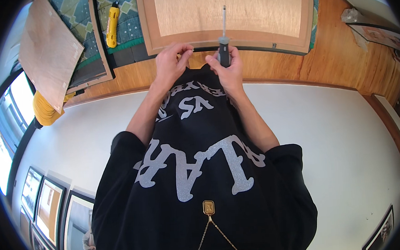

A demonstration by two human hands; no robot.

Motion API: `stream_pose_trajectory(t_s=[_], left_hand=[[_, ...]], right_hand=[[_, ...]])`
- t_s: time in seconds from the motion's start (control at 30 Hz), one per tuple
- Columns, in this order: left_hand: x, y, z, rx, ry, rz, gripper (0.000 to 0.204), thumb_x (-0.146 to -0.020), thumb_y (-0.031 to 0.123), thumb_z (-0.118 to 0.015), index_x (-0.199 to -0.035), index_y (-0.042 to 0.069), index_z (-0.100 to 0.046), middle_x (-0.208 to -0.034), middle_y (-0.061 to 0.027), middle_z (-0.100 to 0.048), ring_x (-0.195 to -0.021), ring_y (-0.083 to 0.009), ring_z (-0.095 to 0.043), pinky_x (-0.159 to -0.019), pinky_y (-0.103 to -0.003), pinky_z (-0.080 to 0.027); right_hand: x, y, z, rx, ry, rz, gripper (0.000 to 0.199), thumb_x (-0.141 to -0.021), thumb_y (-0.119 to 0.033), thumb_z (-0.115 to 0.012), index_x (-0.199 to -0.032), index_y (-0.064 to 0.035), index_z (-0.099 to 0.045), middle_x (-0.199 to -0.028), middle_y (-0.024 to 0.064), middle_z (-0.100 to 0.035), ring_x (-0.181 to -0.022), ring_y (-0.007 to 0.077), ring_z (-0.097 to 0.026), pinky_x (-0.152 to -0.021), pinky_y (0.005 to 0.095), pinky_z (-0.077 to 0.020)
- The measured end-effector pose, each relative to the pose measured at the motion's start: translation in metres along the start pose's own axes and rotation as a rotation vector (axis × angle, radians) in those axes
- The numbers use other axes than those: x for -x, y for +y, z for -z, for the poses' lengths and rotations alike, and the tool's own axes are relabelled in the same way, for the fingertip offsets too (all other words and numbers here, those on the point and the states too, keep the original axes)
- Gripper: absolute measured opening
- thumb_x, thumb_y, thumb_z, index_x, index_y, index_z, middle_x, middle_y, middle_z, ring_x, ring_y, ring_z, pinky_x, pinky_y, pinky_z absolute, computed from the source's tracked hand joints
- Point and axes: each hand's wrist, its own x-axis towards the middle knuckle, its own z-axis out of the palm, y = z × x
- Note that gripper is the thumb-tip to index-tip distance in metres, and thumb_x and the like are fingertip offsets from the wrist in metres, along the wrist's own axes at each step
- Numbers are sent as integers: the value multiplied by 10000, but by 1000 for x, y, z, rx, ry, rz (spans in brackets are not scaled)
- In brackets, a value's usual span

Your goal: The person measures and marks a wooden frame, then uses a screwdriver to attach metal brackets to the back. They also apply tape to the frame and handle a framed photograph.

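Wooden table, patterned cloth beneath large frame; framed pictures leftward.

Shows smooth metal shaft and matt plastic handle on the screwdriver, by the near edge of the counter, glossy grained wood. Looks like smooth plastic on the cutter, matt cloth beneath, grained wood across the panel.

Black-and-grey screwdriver with silvery shaft, yellow tool tipped black, cloth I see remotely in blue-green — pale diamonds and dots, tan frame, black shirt, glittery silver letters.
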Motion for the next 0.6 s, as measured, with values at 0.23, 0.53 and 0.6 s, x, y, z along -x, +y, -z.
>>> stream_pose_trajectory(t_s=[0.23,0.53,0.6], left_hand=[[-13,-11,-8,-319,8,-230,54,-835,166,-720,-867,126,-701,-836,9,-621,-878,-206,-603,-672,-348,-499],[-18,-9,-5,-400,-74,-206,76,-864,216,-693,-873,142,-680,-863,9,-600,-937,-210,-590,-673,-371,-510],[-17,-8,-5,-425,-71,-209,81,-867,226,-692,-874,147,-675,-869,12,-591,-942,-208,-585,-669,-373,-514]], right_hand=[[8,-3,40,168,86,20,438,-805,-120,-846,-1108,-24,-544,-832,-8,-598,-695,51,-548,-636,206,-459],[32,-53,46,722,-41,328,422,-845,-136,-756,-1198,23,-588,-897,90,-599,-726,223,-622,-673,332,-502],[40,-68,43,839,-95,408,416,-849,-123,-735,-1215,20,-596,-951,134,-600,-721,289,-637,-676,373,-519]])
